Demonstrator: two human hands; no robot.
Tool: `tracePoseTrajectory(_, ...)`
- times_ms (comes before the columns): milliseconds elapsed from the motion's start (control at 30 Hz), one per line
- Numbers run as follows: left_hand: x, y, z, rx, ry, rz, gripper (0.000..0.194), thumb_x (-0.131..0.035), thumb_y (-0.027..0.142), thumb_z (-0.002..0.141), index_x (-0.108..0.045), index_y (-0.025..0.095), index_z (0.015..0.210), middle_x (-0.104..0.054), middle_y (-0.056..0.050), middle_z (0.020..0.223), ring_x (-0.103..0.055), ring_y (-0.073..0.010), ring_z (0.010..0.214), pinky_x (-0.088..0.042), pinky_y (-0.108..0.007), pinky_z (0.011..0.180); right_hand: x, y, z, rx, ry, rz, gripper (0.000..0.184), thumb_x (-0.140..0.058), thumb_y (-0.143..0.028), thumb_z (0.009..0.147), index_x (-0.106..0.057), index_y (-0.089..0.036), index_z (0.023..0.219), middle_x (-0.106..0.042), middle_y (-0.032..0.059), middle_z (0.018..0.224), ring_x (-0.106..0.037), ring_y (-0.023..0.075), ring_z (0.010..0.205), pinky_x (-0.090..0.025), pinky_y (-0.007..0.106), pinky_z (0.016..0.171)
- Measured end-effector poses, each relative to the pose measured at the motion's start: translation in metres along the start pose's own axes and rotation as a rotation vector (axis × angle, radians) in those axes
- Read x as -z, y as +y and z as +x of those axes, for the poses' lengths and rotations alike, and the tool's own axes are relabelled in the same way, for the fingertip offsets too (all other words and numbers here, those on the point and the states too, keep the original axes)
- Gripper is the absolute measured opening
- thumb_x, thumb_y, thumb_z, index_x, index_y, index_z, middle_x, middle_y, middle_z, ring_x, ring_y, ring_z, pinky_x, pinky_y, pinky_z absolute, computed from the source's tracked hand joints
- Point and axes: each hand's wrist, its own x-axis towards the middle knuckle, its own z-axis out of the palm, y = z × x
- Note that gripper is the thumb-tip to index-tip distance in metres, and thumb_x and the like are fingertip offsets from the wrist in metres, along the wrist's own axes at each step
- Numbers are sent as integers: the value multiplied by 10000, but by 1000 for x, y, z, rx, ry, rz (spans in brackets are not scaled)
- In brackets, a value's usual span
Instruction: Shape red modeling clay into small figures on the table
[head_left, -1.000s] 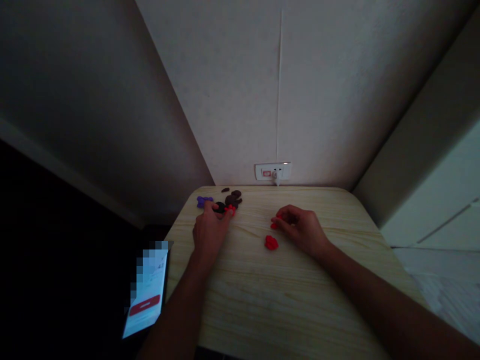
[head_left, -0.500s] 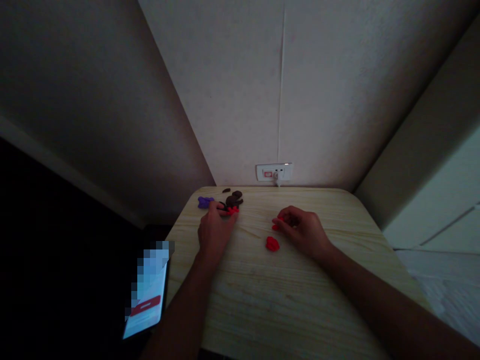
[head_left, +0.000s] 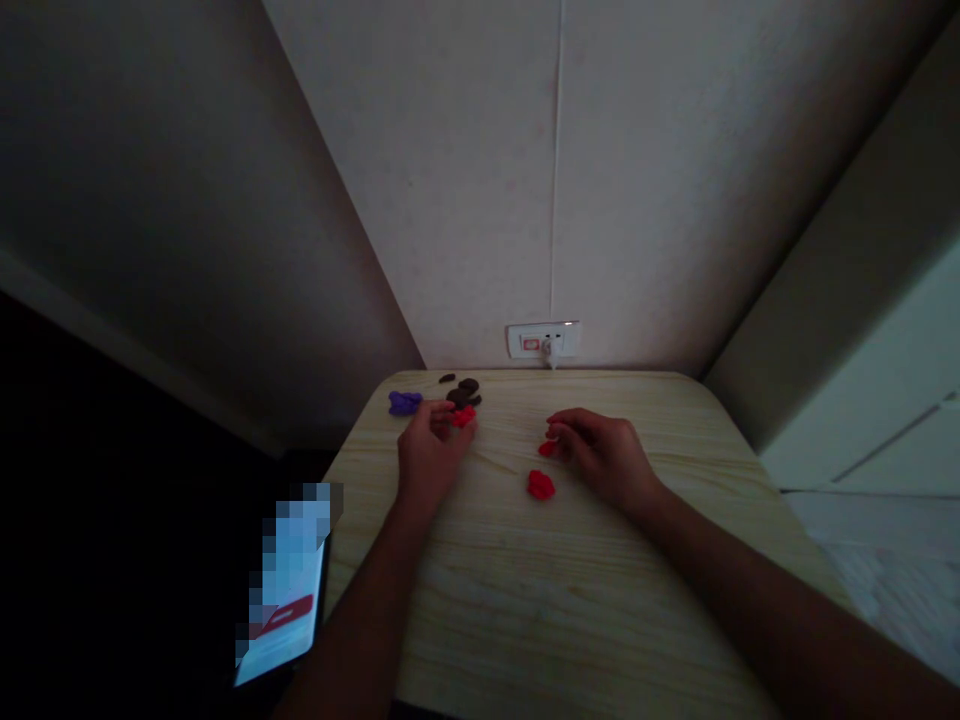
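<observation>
My left hand is curled, thumb and fingers closed round a lumpy red piece of modelling clay. Just behind it lie dark brown clay pieces, and a purple clay lump sits to the left. My right hand is bent in a pinch, with a small red bit of clay at its fingertips; its inner fingers are partly hidden. Between the hands and nearer to me, a separate red clay lump rests on the table.
The pale wood-grain table stands against a wall. A socket with a white plug is just above its far edge. A lit screen device is beside the table's left edge, and a pale cabinet is on the right.
The whole view has shifted slightly. My left fingers look a little more spread round the red clay, and my right fingertips have risen slightly, showing more of the small red bit.
</observation>
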Motion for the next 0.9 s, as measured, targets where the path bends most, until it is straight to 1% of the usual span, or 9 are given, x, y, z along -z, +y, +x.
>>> tracePoseTrajectory(100, -3, 5, -2, 69, -69, -310, 396, -833, 316, 683, -706, 148, 1019, -758, -86, 943, -696, -184, 841, -530, -296, 785, 1, -2, -1, -45, -19, 73, 282, -552, -408, 978, -720, -186, 931, -779, 60, 768, -714, 182, 631, -555, 282, 617)
tracePoseTrajectory(200, -6, 10, -5, 111, -123, -501, 356, -850, 288, 676, -741, 145, 983, -774, -96, 991, -717, -194, 907, -540, -315, 868, 1, -5, -2, -83, -23, 122, 298, -635, -463, 929, -729, -187, 865, -769, 55, 711, -697, 177, 583, -530, 266, 554)
tracePoseTrajectory(333, -11, 11, -8, 165, -151, -632, 346, -878, 253, 647, -760, 155, 958, -781, -86, 987, -721, -189, 924, -536, -324, 908, 1, -5, -2, -96, -4, 122, 304, -736, -482, 850, -745, -182, 800, -772, 61, 708, -683, 174, 568, -508, 263, 530)
tracePoseTrajectory(467, -16, 17, -8, 229, -178, -746, 375, -908, 224, 598, -765, 159, 938, -778, -78, 977, -715, -175, 913, -526, -324, 927, 0, -2, -1, -105, -1, 173, 296, -728, -470, 859, -744, -179, 804, -776, 67, 718, -694, 182, 582, -524, 275, 542)
tracePoseTrajectory(600, -22, 35, -5, 283, -236, -858, 350, -914, 172, 555, -769, 149, 873, -767, -56, 910, -698, -145, 856, -525, -301, 908, -1, 1, 1, -117, 1, 253, 280, -694, -451, 888, -748, -176, 901, -783, 70, 745, -738, 205, 654, -587, 314, 645)
tracePoseTrajectory(733, -33, 50, -3, 354, -351, -979, 298, -902, 145, 572, -767, 135, 838, -759, -52, 891, -695, -134, 841, -544, -291, 886, -2, 3, 4, -136, 47, 328, 311, -710, -459, 865, -756, -168, 965, -789, 77, 781, -758, 222, 709, -611, 347, 712)
tracePoseTrajectory(800, -40, 51, -4, 374, -387, -1015, 284, -892, 137, 594, -767, 126, 850, -755, -52, 885, -695, -131, 843, -550, -284, 878, -2, 4, 6, -153, 74, 376, 331, -734, -473, 836, -759, -170, 968, -797, 88, 833, -764, 230, 751, -620, 355, 730)
tracePoseTrajectory(900, -50, 46, -8, 394, -394, -1071, 276, -888, 134, 605, -764, 121, 852, -751, -44, 865, -693, -124, 827, -555, -266, 858, 0, 4, 7, -176, 93, 457, 334, -774, -467, 801, -762, -177, 966, -803, 94, 902, -770, 231, 818, -630, 358, 773)
